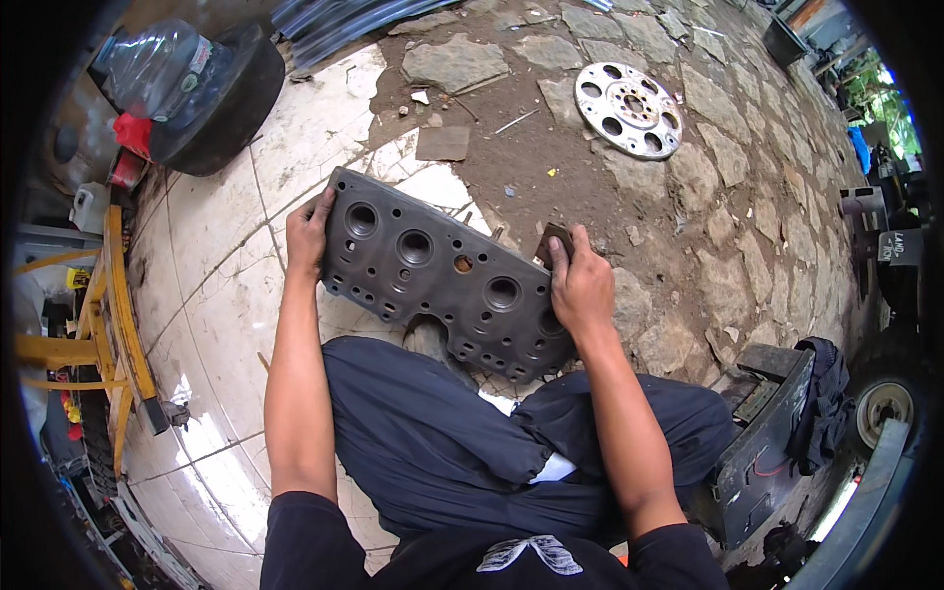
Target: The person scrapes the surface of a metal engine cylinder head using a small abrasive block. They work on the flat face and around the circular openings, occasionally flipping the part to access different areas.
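A dark grey engine cylinder head [447, 270] is tilted in front of me above my lap, its flat face with round valve seats and small holes turned up. My left hand [309, 238] grips its left end, with the thumb along the edge. At the right end my right hand [584, 285] is closed round the block, thumb on the near side. A small dark brown flat piece [553, 242] shows at the right hand's fingertips; whether the fingers pinch it or it lies behind them I cannot tell. The fingers under the block are hidden.
A round metal flywheel plate [629, 110] lies on the stone paving. A brown square piece [442, 144] lies on the broken tile edge. Beside me stand a yellow metal frame [120, 305], a black tub [221, 108] with a large plastic bottle [162, 74], and a dark metal box [762, 452].
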Demonstrator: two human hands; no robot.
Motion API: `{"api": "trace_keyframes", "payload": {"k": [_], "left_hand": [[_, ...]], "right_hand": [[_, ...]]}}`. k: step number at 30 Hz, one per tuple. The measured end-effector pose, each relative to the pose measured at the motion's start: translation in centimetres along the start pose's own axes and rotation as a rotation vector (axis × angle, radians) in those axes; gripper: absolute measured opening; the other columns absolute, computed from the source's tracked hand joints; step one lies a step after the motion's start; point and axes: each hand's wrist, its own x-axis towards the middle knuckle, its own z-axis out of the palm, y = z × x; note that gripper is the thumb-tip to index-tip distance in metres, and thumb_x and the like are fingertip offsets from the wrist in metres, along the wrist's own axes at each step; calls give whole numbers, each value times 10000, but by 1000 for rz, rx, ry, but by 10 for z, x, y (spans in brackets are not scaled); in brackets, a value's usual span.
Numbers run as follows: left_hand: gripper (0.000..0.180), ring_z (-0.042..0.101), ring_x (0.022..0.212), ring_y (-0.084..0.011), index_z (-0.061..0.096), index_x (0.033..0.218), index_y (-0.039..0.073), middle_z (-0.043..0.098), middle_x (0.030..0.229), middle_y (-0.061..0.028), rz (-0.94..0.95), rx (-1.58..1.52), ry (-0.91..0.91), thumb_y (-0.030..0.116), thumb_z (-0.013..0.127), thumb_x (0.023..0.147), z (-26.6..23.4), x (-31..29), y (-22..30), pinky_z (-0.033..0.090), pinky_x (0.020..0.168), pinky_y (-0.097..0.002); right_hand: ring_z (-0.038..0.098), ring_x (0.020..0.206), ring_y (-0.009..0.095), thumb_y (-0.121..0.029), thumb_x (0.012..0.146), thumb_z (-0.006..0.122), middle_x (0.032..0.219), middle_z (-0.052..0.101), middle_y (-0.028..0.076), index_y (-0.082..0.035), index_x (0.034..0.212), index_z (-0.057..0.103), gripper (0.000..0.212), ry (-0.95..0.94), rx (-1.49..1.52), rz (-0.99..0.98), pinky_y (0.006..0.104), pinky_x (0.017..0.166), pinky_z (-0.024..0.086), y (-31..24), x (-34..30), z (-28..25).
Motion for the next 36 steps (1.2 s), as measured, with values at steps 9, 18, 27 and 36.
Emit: {"api": "trace_keyframes", "payload": {"k": [9,18,27,36], "left_hand": [[735,695,854,-183,790,1122,-76,774,960,-137,-25,190,103,640,710,972,20,27,3,549,820,-330],[784,753,873,-258,813,1107,-51,798,946,-185,-23,412,25,704,723,915,36,77,21,567,865,-385],[743,781,971,-325,831,1115,18,801,1023,-238,29,591,-166,718,741,881,80,134,38,572,921,-422],[533,749,1108,-324,821,1176,109,803,1144,-156,70,481,50,572,742,922,135,137,92,545,992,-387]], "right_hand": [[734,881,486,-323,1089,597,921,757,261,-36,1214,624,315,59,22,32,549,745,554,21,5,-23],[752,932,477,-322,1103,589,943,767,277,11,1197,625,348,286,259,130,515,796,572,45,18,-15],[738,947,517,-308,1093,588,971,738,350,151,1360,585,531,332,195,213,535,817,578,55,0,-1],[694,1090,538,-329,1089,567,1123,717,379,119,1434,538,566,271,134,458,576,968,528,84,-7,26]]}}
